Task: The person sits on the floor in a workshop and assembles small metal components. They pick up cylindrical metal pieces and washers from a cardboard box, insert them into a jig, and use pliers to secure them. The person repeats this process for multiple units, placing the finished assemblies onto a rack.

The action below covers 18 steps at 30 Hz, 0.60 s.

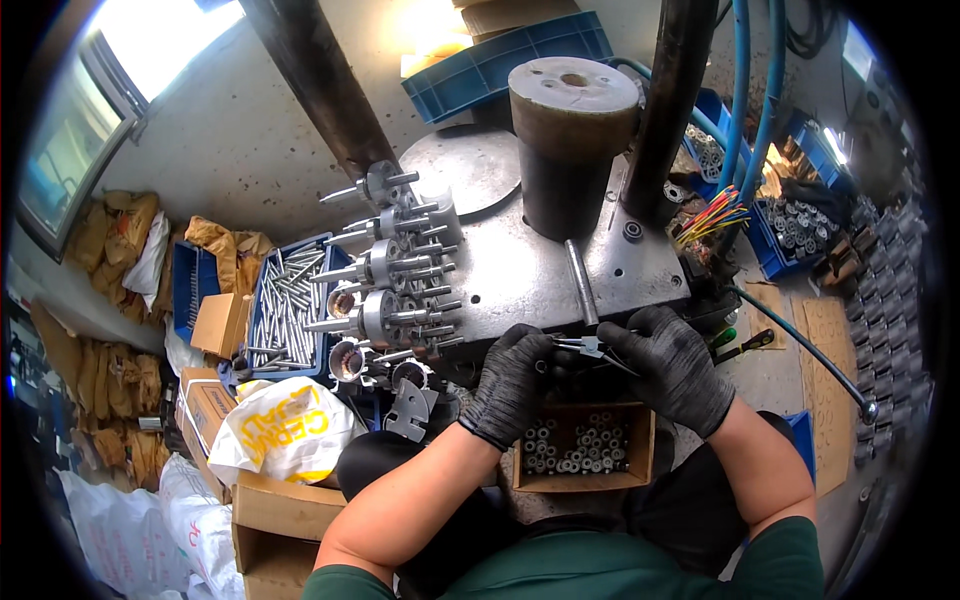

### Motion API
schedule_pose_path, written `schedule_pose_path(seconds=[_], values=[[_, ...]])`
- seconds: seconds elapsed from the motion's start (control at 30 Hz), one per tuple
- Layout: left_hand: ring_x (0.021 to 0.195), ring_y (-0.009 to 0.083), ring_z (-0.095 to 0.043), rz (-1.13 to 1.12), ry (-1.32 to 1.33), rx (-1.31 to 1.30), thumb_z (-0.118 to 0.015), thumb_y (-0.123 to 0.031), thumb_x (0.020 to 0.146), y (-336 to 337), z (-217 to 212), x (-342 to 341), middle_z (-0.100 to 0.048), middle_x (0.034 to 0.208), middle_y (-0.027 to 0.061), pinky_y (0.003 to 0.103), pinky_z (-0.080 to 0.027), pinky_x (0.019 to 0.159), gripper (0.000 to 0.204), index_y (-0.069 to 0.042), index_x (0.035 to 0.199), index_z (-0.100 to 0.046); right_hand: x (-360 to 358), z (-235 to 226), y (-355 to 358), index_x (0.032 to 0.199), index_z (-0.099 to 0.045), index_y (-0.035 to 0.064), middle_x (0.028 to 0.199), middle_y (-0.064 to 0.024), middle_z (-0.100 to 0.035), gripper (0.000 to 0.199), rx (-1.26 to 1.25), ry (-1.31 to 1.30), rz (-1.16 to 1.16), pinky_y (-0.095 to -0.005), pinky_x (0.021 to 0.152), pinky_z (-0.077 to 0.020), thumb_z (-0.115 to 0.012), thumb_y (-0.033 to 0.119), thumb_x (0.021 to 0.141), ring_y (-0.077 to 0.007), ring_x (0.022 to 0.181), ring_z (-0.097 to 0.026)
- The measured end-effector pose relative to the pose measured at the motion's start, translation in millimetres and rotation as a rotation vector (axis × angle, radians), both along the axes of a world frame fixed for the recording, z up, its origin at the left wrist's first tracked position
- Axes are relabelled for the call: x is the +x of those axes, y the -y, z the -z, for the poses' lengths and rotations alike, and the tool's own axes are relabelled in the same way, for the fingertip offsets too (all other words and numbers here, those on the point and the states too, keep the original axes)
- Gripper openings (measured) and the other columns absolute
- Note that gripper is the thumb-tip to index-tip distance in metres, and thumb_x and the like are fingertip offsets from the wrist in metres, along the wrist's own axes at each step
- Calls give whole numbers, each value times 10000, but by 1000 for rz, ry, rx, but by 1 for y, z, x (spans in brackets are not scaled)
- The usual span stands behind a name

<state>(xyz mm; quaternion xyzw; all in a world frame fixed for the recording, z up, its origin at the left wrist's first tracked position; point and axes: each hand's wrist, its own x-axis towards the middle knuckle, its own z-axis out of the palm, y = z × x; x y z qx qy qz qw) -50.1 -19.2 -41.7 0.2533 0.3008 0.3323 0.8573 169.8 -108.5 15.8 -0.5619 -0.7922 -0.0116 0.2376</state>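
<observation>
In front of the metal press bed, my two hands in dark grey knit gloves are close together. My right hand (675, 368) is closed round a pair of pliers (590, 346), whose narrow silver jaws point left. My left hand (512, 385) is curled shut by the jaw tips; what its fingers hold is too small and dark to make out. Just beyond the pliers, a steel shaft (580, 283) lies on the press bed (500, 285). Below my hands, between my knees, a box (583, 482) contains many small round metal parts.
Shafts with round metal discs (380, 262) line the bed's left side. Left of them is a blue bin (318, 366) of loose shafts. A thick cylindrical press block (572, 150) stands at the back. On the right are a screwdriver (745, 346), a hose (800, 340) and stacked metal parts (895, 310).
</observation>
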Motion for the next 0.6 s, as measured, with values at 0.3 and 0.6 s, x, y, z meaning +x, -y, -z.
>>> schedule_pose_path(seconds=[0.3,0.6], values=[[788,147,-602,1,-23,-31,-597,-120,959,1,-9,1,-599,870,62,287,-524,738,64,-68,955,-560,1,3,-2,1295,-673,155,973,-166,-638,565,-19,3,7,-445,770,-558,-751,69,742,-346,903,-644],[898,187,-642,-64,107,-139,-645,-157,948,0,-10,0,-653,984,99,313,-532,800,141,-60,1040,-598,-5,1,-13,1328,-642,143,990,-183,-668,542,-215,-212,29,-441,773,-571,-723,67,797,-364,861,-677]])
